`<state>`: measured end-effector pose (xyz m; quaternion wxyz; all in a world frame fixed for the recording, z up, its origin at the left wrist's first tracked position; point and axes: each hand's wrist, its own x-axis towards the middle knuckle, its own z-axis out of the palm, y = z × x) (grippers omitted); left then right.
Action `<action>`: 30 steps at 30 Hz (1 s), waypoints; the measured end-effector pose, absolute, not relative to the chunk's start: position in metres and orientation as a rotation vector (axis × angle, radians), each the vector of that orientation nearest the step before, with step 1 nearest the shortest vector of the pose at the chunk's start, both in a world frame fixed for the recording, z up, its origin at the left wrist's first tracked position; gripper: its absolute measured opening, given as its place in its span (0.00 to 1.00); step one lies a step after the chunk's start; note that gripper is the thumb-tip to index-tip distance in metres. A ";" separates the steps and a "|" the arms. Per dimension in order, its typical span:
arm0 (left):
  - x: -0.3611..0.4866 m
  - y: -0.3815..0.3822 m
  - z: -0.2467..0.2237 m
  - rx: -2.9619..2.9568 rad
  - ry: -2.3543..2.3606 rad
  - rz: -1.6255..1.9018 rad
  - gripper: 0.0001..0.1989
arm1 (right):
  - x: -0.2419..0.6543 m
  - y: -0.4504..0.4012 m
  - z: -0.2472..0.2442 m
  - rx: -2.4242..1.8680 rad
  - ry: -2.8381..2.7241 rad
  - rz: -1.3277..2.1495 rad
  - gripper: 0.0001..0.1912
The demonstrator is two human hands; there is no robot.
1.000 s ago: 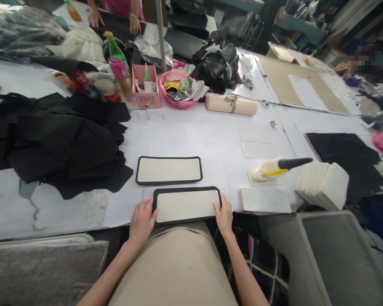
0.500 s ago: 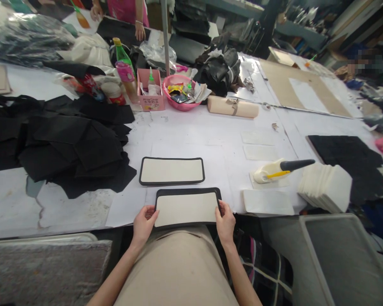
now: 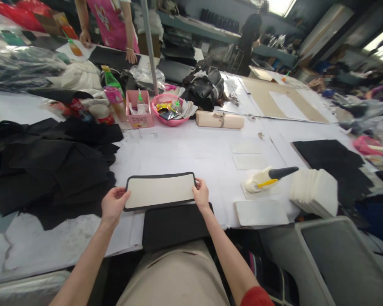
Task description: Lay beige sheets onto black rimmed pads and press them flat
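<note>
A cream rectangular panel with a black border (image 3: 161,192) is stretched between my two hands, with its corners rounded. My left hand (image 3: 113,205) pinches its left end, thumb on top. At the right end, my right hand (image 3: 201,194) grips the edge in the same way. Below the panel, at the table's front edge, lies a plain black sheet (image 3: 175,227), partly covered by my right wrist. The other bordered panel seen before is hidden or lies beneath the held one; I cannot tell which.
To the left spreads a heap of black pieces (image 3: 51,170). On the right are a glue pot with a yellow-handled brush (image 3: 258,182), a stack of white pieces (image 3: 315,191) and a black stack (image 3: 333,163). Behind stand a pink basket (image 3: 169,121) and a pink box (image 3: 139,117). A co-worker (image 3: 110,25) stands across the table.
Both hands have lifted the bordered panel up and to the left, away from the front edge. The black sheet under it is now uncovered. My view has tilted up somewhat.
</note>
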<state>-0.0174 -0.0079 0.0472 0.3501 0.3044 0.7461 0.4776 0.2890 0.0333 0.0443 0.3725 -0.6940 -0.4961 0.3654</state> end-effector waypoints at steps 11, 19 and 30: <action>0.038 -0.030 0.020 2.093 2.183 0.783 0.17 | 0.441 0.099 0.038 -2.462 -1.658 0.335 0.11; 0.094 -0.011 -0.015 2.327 1.939 0.552 0.22 | 0.528 0.201 0.015 -2.692 -1.647 0.193 0.10; 0.095 -0.009 -0.013 2.217 2.036 0.564 0.19 | 0.540 0.236 -0.014 -2.827 -1.729 0.109 0.11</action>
